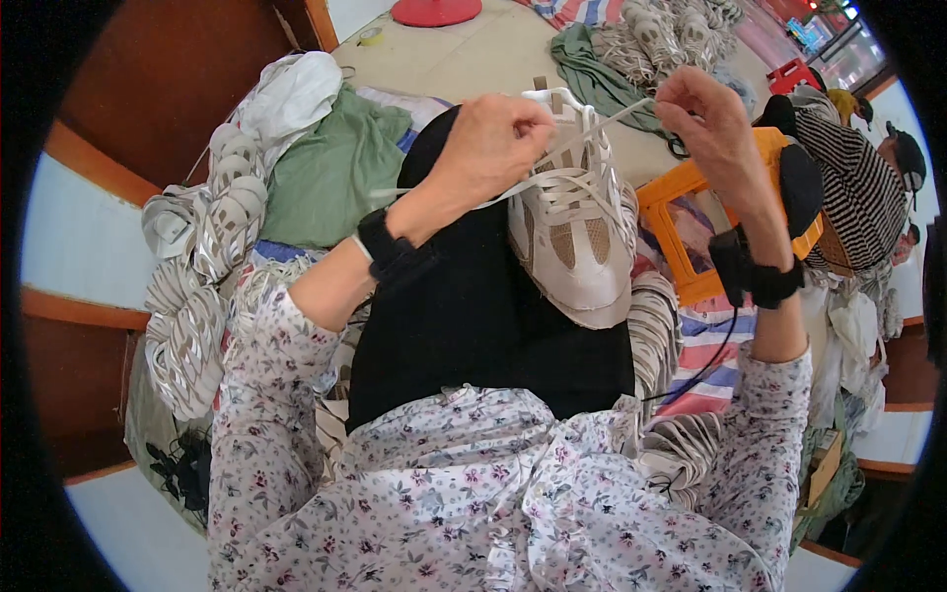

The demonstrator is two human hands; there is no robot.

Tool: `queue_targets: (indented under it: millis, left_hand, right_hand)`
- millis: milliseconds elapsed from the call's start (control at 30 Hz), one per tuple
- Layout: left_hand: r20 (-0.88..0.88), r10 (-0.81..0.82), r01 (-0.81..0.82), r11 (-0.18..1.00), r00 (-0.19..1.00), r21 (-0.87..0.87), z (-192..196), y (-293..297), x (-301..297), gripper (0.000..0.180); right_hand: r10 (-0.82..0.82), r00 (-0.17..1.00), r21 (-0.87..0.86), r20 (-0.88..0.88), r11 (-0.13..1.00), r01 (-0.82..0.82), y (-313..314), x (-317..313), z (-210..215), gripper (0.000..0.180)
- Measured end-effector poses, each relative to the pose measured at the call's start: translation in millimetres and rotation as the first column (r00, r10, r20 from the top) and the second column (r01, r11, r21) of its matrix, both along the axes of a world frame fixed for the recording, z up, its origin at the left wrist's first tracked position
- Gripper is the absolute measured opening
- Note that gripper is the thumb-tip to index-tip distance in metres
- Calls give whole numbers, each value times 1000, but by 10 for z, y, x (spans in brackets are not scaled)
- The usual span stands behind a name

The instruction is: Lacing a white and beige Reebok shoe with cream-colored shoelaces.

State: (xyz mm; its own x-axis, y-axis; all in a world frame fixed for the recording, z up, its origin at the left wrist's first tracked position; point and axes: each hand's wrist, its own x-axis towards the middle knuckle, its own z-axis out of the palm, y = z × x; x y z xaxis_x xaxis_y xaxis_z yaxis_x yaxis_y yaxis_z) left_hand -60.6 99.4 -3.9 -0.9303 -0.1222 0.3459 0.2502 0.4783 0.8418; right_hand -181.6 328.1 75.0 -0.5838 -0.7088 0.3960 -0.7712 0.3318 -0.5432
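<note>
A beige and white shoe upper (577, 232) rests on my black-clad lap, its toe toward me. Flat white shoelace (572, 183) is threaded across its front eyelets. My left hand (490, 148) is closed beside the upper's left edge, fingertips pinched at the lace; a loose lace end trails left past the wrist. Raised to the upper right, my right hand (702, 107) pinches the other stretch of lace, which runs taut from the eyelets up to its fingers. Black bands circle both wrists, and a cable hangs from the right one.
Stacks of similar shoe uppers (187, 331) lie at the left, with more at the far right (671, 35). A green cloth (330, 173) is left of my lap. An orange plastic stool (691, 232) stands at the right, near a person in a striped top (858, 163).
</note>
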Motion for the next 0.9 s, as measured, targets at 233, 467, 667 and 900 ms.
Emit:
queue_targets:
  millis: [233,467,667,900]
  left_hand:
    - [15,-89,90,985,996,-148,71,161,-175,19]
    - [79,-193,208,927,978,-313,81,252,-250,24]
    - [-69,-175,124,881,982,-457,68,267,-210,23]
    - [-105,-161,109,916,981,-387,56,261,-192,17]
  right_hand:
    - [574,422,-650,701,758,50,-17,495,-339,12]
    - [435,343,-537,833,785,308,41,499,-892,9]
    - [208,524,-371,826,901,227,-111,541,-852,9]
    - [184,507,-332,842,917,220,-108,400,-839,8]
